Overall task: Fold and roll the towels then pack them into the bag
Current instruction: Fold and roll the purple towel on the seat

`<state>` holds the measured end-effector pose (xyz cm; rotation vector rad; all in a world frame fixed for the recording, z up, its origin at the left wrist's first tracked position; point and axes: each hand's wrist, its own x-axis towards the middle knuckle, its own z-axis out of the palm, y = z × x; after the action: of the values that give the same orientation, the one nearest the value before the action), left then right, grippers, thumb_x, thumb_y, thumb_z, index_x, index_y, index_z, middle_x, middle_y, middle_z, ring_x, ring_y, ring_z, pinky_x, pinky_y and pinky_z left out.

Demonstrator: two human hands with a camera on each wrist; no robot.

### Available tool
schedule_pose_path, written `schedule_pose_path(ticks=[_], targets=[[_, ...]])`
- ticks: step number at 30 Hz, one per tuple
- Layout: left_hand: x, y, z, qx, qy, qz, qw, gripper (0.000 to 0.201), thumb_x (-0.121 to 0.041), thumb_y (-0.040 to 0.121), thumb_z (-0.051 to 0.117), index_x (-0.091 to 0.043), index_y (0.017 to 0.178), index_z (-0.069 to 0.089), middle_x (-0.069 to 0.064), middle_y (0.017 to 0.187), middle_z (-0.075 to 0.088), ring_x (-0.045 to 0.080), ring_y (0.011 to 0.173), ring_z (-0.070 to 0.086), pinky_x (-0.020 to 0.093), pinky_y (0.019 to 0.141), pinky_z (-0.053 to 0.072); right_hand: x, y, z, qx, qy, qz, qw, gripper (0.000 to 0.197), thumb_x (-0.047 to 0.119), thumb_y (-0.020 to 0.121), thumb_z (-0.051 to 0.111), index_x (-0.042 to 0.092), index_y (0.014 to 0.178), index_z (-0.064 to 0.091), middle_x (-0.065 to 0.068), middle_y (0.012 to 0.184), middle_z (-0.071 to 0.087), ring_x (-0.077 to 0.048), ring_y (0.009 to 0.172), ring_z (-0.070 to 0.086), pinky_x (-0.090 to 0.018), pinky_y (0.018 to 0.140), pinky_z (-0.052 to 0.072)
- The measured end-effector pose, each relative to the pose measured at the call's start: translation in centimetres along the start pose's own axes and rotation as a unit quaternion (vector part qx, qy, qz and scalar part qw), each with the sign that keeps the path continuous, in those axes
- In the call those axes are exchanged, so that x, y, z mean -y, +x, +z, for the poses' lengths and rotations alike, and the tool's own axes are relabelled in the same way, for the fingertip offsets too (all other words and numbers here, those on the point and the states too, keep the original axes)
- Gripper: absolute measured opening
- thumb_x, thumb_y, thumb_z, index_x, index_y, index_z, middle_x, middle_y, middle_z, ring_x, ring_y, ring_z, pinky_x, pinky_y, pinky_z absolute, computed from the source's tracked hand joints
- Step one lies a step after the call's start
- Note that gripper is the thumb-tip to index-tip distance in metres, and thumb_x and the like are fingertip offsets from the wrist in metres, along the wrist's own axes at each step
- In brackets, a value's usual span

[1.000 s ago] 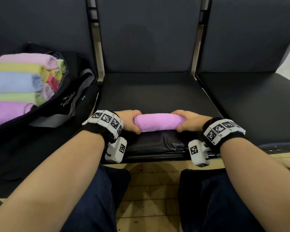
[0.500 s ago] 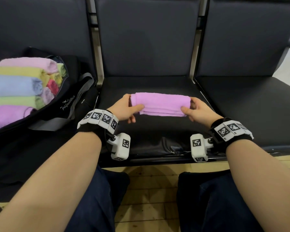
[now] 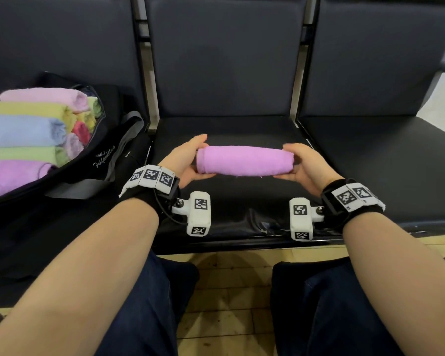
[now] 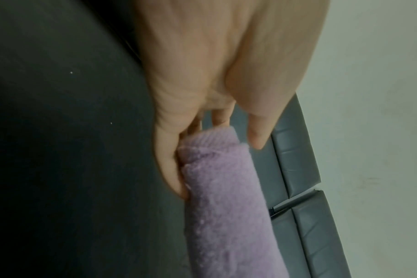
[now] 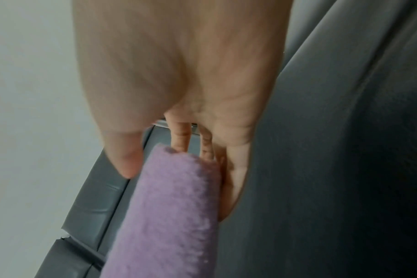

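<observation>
Here, left hand [image 3: 184, 160], right hand [image 3: 303, 167] grip rolled towel [image 3: 244, 160] ends, above seat [image 3: 242, 201].

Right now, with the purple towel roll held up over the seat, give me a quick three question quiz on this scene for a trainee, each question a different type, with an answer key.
1. True or false: the purple towel roll is held at both ends, by the left hand and the right hand.
2. Multiple choice: where is the bag of rolled towels? A) on the seat to the person's left, B) on the floor, C) on the seat to the right.
3. Fill in: the roll is held above the middle ____.

Key: 1 true; 2 A; 3 seat.
</observation>
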<state>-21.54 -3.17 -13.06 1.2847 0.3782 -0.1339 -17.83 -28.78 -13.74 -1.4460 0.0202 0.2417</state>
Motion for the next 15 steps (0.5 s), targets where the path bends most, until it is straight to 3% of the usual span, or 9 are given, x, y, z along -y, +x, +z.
schedule_pose_path(ticks=[3,5,6,9,12,15], targets=[[0.6,0.6,-0.1,-0.02,0.093,0.035,0.995,0.015,-0.025,0.092,0.062,-0.011,0.088,0.06,0.014,0.102,0.064,0.027,0.092,0.062,0.035,0.063,0.057,-0.8,0.2,0.1,-0.008,-0.063,-0.028,0.998,0.023,0.017,0.091,0.064,0.013,0.072,0.051,-0.002,0.076,0.056,-0.014,0.07,0.056,-0.023,0.053,0.049],[0.9,1.1,-0.8,-0.023,0.117,0.041,0.992,0.013,-0.02,0.086,0.069,-0.011,0.088,0.061,0.016,0.103,0.064,0.026,0.089,0.063,0.033,0.061,0.056,-1.1,0.4,-0.1,0.004,-0.073,-0.032,0.997,0.021,0.01,0.087,0.067,0.014,0.073,0.053,-0.001,0.076,0.057,-0.012,0.068,0.058,-0.022,0.051,0.048],[1.0,1.3,-1.0,-0.024,0.112,0.038,0.993,0.02,-0.018,0.083,0.073,-0.01,0.096,0.06,0.016,0.106,0.064,0.024,0.09,0.064,0.033,0.06,0.056,-1.1,0.5,-0.2,0.006,-0.068,-0.027,0.997,0.018,0.007,0.086,0.068,0.014,0.078,0.054,-0.001,0.08,0.059,-0.011,0.07,0.06,-0.022,0.052,0.05],[0.6,1.3,-1.2,0.005,0.068,-0.031,0.997,0.047,-0.016,0.082,0.073,-0.001,0.123,0.055,0.015,0.115,0.065,0.022,0.095,0.066,0.034,0.07,0.056,-0.9,0.7,-0.2,0.009,-0.061,-0.009,0.998,0.021,0.002,0.084,0.069,0.012,0.098,0.056,-0.005,0.097,0.061,-0.014,0.081,0.064,-0.024,0.063,0.056],[0.1,0.5,-1.4,0.051,0.077,-0.133,0.987,0.047,-0.02,0.084,0.068,-0.005,0.125,0.051,0.014,0.118,0.064,0.024,0.094,0.064,0.037,0.076,0.053,-0.6,0.6,-0.3,0.042,-0.071,0.022,0.996,0.03,0.0,0.084,0.066,0.0,0.113,0.056,-0.011,0.105,0.063,-0.016,0.086,0.065,-0.022,0.07,0.058],[-0.4,-0.3,-2.3,0.081,0.15,-0.183,0.968,0.066,-0.021,0.069,0.073,-0.002,0.127,0.051,0.015,0.117,0.065,0.026,0.095,0.065,0.041,0.082,0.055,-0.3,0.0,-0.7,0.1,-0.103,0.059,0.988,0.027,-0.001,0.085,0.063,-0.006,0.111,0.06,-0.012,0.099,0.069,-0.014,0.081,0.07,-0.021,0.071,0.058]])
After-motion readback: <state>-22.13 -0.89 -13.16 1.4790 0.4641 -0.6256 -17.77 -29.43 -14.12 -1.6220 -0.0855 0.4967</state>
